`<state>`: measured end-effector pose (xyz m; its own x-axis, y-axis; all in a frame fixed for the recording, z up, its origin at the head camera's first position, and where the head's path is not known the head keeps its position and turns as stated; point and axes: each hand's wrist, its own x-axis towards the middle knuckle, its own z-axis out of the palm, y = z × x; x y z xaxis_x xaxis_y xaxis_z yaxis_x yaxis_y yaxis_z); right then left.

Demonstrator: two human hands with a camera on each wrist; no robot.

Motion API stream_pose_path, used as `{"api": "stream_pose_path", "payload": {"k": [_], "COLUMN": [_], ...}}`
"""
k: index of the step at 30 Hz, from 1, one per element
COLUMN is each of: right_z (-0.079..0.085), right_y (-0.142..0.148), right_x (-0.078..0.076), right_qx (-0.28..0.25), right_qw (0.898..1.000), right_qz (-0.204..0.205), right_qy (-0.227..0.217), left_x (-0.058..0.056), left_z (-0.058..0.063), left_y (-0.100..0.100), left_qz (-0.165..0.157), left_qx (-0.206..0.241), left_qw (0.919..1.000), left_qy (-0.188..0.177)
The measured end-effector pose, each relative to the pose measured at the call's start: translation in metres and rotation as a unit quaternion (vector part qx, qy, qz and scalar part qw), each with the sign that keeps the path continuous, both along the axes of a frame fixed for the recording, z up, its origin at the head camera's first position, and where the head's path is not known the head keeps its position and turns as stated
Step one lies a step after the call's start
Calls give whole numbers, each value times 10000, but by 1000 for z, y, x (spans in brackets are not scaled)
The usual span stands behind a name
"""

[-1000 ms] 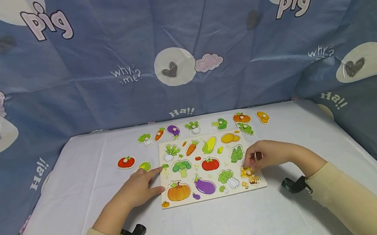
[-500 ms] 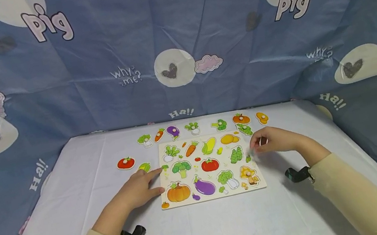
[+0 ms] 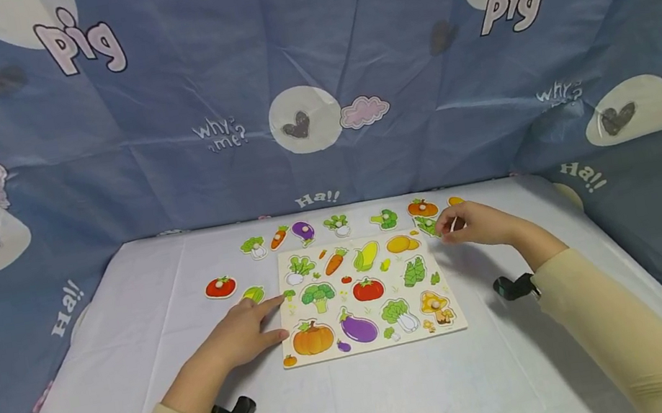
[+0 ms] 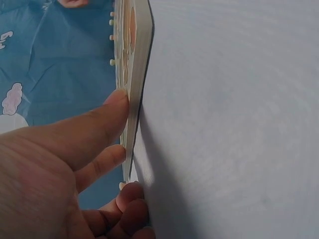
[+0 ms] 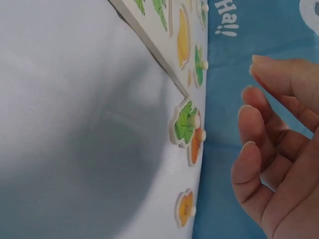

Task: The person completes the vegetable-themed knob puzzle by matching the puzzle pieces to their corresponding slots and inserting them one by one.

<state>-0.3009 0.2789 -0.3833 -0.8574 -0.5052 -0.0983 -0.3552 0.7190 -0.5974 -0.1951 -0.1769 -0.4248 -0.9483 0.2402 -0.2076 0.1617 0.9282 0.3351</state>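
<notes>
1. Between the two hands, in the head view, lies a flat, pale, rectangular board printed with vegetables (image 3: 393,282), on a white cloth (image 3: 371,404). The left hand (image 3: 250,333) touches its near-side edge with index finger and thumb extended. The right hand (image 3: 481,221) hangs just off the board's far corner on its side, fingers loosely bent and holding nothing. Just beside its fingertips lies a thin, bright-green leafy piece (image 3: 426,226); beyond that sits a flat orange pumpkin-shaped piece (image 3: 422,208).

2. From the left wrist, the board's edge under the left thumb looks thick and layered, probably wood: stiff, fairly light, and liable to slide if pushed. Pressing at this edge seems a sound way to steady it.

3. From the right wrist, a clear gap parts the right thumb from the fingers. The green piece carries a small, round, pale knob (image 5: 196,120), the natural pinching point. It should handle as light and rigid, its smooth knob slightly slippery. Whether it touches the pumpkin piece I cannot tell.
</notes>
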Motion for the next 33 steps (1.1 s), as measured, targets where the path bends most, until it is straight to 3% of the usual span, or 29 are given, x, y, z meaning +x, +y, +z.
{"api": "stream_pose_path", "payload": {"k": [17, 33], "right_z": [-25, -39], "right_y": [1, -11], "right_x": [-34, -55], "right_qx": [-251, 39], "right_qw": [9973, 9929], "right_qz": [-647, -1119], "right_qy": [-229, -398], "left_x": [0, 4], "left_z": [1, 3], "left_y": [0, -1], "left_qz": [27, 24], "left_qx": [-67, -52], "left_qw": [10000, 10000], "left_qy": [-65, -42]}}
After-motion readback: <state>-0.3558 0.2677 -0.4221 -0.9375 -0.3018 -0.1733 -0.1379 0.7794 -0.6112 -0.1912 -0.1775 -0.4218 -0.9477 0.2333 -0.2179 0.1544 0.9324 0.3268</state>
